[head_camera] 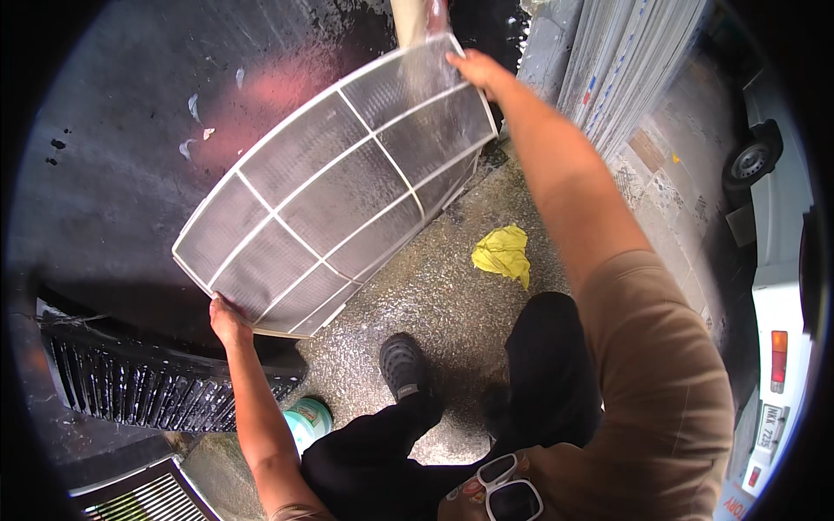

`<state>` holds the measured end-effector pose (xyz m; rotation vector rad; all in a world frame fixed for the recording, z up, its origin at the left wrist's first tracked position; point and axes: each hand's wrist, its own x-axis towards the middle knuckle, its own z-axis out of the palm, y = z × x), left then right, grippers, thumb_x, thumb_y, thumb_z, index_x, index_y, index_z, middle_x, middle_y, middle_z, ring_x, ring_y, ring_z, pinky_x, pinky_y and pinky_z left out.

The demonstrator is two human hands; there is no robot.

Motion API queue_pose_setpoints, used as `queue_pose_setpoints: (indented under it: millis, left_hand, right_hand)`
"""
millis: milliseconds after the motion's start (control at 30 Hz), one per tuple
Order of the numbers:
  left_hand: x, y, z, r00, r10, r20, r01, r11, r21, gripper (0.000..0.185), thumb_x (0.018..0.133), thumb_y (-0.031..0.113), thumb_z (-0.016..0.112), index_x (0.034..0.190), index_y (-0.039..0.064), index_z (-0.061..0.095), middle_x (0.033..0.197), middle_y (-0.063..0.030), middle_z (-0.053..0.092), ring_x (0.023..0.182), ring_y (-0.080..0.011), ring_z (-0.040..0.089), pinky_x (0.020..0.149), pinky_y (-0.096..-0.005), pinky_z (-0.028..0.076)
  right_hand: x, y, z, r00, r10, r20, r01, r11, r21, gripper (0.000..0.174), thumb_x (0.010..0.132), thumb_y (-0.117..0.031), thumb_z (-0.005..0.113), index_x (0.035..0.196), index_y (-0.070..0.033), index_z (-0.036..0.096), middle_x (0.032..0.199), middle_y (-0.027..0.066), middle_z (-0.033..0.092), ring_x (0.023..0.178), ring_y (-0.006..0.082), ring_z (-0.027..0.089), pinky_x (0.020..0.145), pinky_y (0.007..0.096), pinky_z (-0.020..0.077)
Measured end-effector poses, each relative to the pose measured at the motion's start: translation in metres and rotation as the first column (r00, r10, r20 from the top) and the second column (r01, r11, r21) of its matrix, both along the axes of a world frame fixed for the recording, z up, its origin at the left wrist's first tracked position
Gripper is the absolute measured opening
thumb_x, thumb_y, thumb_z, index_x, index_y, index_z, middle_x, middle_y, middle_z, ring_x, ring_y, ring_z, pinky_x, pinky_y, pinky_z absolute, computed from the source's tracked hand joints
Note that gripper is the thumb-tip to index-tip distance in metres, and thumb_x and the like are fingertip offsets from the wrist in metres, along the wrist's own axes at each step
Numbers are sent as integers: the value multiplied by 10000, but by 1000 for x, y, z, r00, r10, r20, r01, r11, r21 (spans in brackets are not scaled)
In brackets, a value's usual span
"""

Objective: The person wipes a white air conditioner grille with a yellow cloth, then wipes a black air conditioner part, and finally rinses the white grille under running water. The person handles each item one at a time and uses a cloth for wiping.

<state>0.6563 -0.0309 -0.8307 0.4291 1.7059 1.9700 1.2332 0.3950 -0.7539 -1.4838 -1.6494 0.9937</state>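
Observation:
A large rectangular mesh filter screen (352, 182) with a white plastic frame and crossing ribs is tilted in front of me, wet-looking at its upper right. My left hand (229, 322) grips its lower left corner. At the upper right corner, my right hand (479, 70) holds the frame's edge with the thumb on the near face. Behind the screen stands a dark, wet surface (137, 98) with pale scraps stuck on it. A pale beige and red shape (417, 19) shows above the screen's top edge; what it is cannot be made out.
A crumpled yellow cloth (503, 254) lies on the wet pebbled ground (391, 306). Beside my left forearm are a turquoise tub (309, 420) and a black ridged panel (150, 378). A slatted grille (150, 495) is at lower left. Long pale panels (625, 58) lean at upper right; a white vehicle (782, 293) stands beyond.

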Motion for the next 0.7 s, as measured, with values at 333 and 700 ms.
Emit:
queue_pose_setpoints:
  millis: [333,700]
  left_hand:
    - [7,23,0,991,-87,-102,80,994,-68,199,1055,320,593,977,140,630,788,75,529,654,-71,482,523,-255,383]
    - [39,58,32,968,-129,-213,101,986,-135,210,1065,348,581,994,152,608,783,54,535,639,-83,507,529,-254,428]
  right_hand:
    - [78,-70,-165,960,-246,-133,166,885,-436,350,967,-379,720,1140,-75,708,1008,13,696,914,141,605,814,356,509]
    - [137,-139,-83,902,-258,-346,280,960,12,179,1053,-207,585,1151,-75,655,934,-14,644,848,69,565,743,230,459]
